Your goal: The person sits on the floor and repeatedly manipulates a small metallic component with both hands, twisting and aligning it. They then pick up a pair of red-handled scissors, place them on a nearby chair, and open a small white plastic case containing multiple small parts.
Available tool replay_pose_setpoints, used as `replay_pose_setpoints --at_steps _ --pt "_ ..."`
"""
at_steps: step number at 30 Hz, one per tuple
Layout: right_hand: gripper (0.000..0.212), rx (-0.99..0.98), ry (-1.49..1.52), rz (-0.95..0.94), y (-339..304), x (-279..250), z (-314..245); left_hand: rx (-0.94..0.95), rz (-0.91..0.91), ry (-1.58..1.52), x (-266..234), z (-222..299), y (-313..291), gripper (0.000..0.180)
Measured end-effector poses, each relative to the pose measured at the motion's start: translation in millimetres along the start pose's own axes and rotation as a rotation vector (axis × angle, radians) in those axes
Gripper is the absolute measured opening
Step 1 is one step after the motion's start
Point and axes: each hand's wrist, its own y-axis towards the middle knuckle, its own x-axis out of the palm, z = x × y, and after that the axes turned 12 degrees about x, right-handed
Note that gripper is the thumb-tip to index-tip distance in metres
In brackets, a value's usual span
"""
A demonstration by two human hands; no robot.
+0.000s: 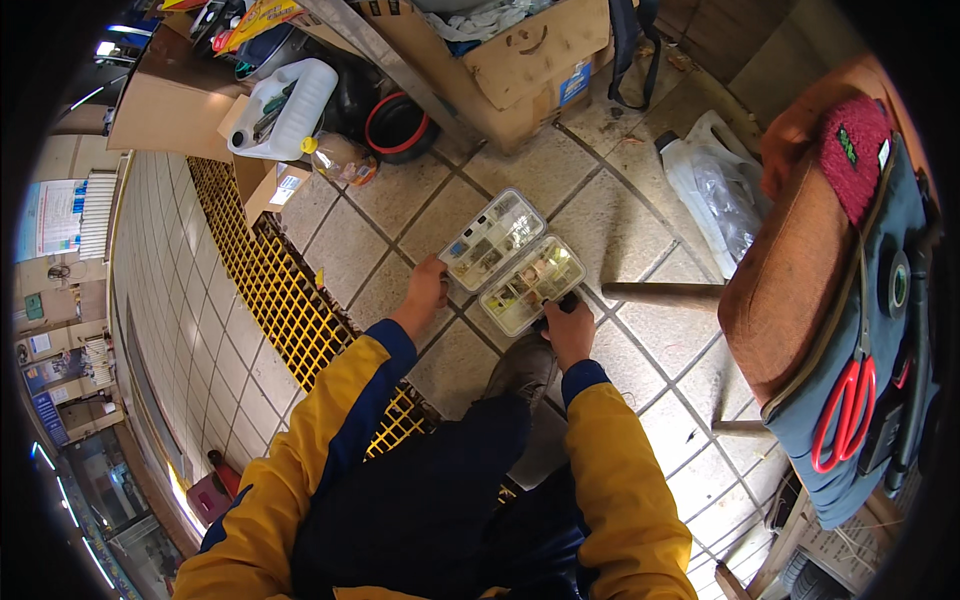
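Observation:
A clear plastic compartment box lies open on the tiled floor, its lid (493, 240) folded back to the far left of its base (515, 318). Small parts sit in the base's compartments, too small to name. My left hand (427, 297) is closed at the lid's near left edge, thumb and fingers pinching it. My right hand (570, 332) is closed beside the base's near right side. Something small and black shows between its fingers; its kind is hard to tell. Just below the box is my shoe (522, 370).
A yellow grating (262, 272) runs along the left. Beyond the box are an amber bottle (340, 160), a cut white jug (300, 105), a black-and-red bowl (397, 125) and a cardboard box (535, 55). At right, red-handled scissors (846, 412) rest on a padded seat (775, 300).

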Motion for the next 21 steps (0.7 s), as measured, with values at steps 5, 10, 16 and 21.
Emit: replay_pose_setpoints --at_steps 5,10,16,21 --pt "0.052 -0.044 -0.071 0.030 8 5 4 -0.012 0.024 0.088 -9 -11 2 0.019" --pt "0.050 -0.093 -0.161 0.070 11 7 3 0.072 0.141 0.147 -17 -33 -22 0.029" --pt "0.045 -0.021 0.077 -0.071 4 -4 6 -0.062 -0.267 0.168 12 -39 -100 0.022" --pt "0.043 -0.035 0.085 -0.063 2 -3 7 0.516 -0.435 0.621 58 -14 -99 0.019"
